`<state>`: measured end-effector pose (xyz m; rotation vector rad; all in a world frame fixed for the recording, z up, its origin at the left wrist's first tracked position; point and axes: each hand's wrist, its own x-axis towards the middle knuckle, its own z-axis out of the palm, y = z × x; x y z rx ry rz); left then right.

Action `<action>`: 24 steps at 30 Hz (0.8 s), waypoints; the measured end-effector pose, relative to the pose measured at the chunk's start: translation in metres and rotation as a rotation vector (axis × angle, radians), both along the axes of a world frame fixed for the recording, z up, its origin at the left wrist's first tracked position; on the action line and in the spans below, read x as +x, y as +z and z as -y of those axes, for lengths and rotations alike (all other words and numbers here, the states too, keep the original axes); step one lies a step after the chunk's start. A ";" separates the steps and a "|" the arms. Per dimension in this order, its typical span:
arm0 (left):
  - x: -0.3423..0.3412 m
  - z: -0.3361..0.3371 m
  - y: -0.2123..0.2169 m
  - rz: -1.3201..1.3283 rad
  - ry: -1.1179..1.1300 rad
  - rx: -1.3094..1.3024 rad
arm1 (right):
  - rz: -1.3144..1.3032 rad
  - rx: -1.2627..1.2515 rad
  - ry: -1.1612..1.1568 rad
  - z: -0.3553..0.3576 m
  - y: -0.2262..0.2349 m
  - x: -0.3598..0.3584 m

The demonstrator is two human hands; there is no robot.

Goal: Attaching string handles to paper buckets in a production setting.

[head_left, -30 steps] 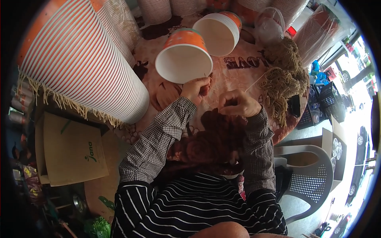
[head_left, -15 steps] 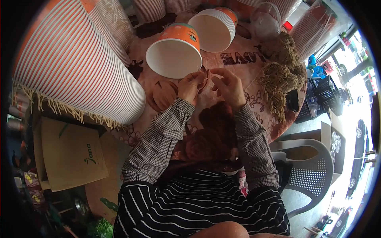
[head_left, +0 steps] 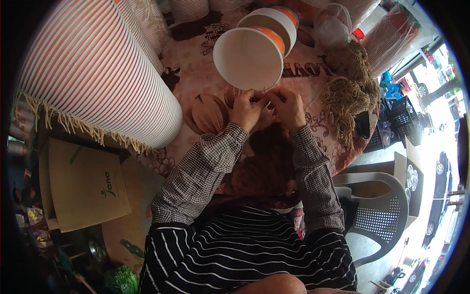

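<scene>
Both my hands meet just below the rim of a white-lined paper tub [head_left: 248, 59] with an orange outside, which lies tipped with its mouth facing me. My left hand [head_left: 247, 109] is closed in a pinch, its fingertips touching those of my right hand [head_left: 289, 109], which pinches too. A thin strand of twine [head_left: 265, 89] pokes up between the fingertips, close to the tub's rim; the rest of it there is hidden by my fingers. To the right, a tangled heap of tan twine [head_left: 346, 98] lies on the table, and a fine strand runs from it toward my right hand.
Behind the tub lies a nested stack of similar tubs [head_left: 289, 29]. A long stack of tubs [head_left: 112, 73] fills the left side of the patterned, fringed tablecloth [head_left: 205, 115]. A cardboard box [head_left: 90, 186] stands lower left, a grey plastic chair [head_left: 377, 215] lower right.
The tub has shifted right and turned its mouth more toward me. My hands have come together from a short gap, and the light loop of twine between them is now mostly hidden.
</scene>
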<state>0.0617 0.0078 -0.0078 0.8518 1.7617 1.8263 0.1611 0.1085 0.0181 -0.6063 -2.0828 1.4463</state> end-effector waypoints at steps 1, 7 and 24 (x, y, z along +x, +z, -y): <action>0.001 0.000 0.000 -0.017 -0.010 0.010 | 0.035 0.015 -0.038 0.001 0.000 0.000; -0.002 0.003 0.007 -0.164 0.015 -0.133 | 0.062 0.049 -0.027 -0.004 0.000 0.003; -0.007 0.014 0.019 0.369 -0.209 0.056 | -0.154 -0.447 -0.096 -0.011 0.004 0.006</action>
